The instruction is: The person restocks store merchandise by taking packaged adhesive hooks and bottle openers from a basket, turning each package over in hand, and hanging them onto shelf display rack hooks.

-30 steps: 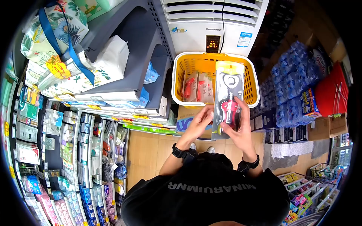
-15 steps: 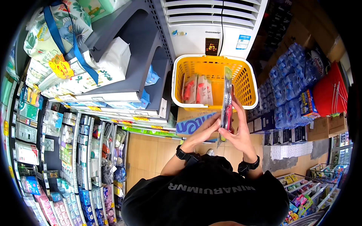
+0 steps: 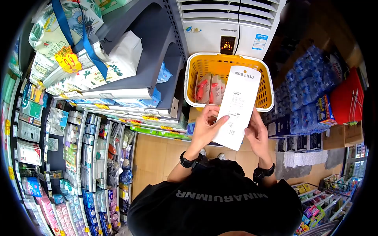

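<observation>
Both of my hands hold a long card-backed package [image 3: 237,106] in front of me, its white printed back facing up. It has a hang hole at the far end and a barcode near the close end. My left hand [image 3: 208,126] grips the left edge, thumb on the card. My right hand [image 3: 258,135] holds the right edge, its fingers partly behind the card. What is on the package's front is hidden. Just beyond it stands a yellow basket [image 3: 268,92] with a white rim. Two or more packs with red items [image 3: 202,89] lie inside it, partly covered by the package.
A white air conditioner [image 3: 204,37] stands behind the basket. Grey shelves [image 3: 157,43] with tissue packs [image 3: 124,55] are on the left. On the right are shrink-wrapped blue bottles [image 3: 305,80], a red object [image 3: 346,96] and cardboard boxes [image 3: 334,135].
The package has turned from edge-on to showing its white back. My left hand has shifted to its left edge. The view has moved slightly, and the packs remain in the basket.
</observation>
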{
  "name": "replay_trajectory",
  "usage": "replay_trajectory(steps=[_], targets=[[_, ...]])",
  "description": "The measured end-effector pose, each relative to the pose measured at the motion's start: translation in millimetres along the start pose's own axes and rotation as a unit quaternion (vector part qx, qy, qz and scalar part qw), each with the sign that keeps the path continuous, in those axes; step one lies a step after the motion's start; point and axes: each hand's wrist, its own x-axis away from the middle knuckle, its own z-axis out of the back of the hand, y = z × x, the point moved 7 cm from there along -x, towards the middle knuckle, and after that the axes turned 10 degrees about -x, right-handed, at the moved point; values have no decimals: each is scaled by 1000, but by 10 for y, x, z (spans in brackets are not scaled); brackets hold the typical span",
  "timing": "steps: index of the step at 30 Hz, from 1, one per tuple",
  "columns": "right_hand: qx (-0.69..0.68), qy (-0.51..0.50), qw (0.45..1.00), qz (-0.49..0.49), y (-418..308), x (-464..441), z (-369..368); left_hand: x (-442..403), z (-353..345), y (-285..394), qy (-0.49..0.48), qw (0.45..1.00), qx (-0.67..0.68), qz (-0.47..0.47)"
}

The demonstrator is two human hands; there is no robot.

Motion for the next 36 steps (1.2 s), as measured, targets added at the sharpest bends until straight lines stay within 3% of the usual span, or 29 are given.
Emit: replay_trajectory(steps=[8,36], targets=[[37,-3,998,52,-104,-54,4,106,30,129,5,999,-8,-40],[17,31,998,47,-140,-32,-35,106,77,108,9,999,-3,-52]])
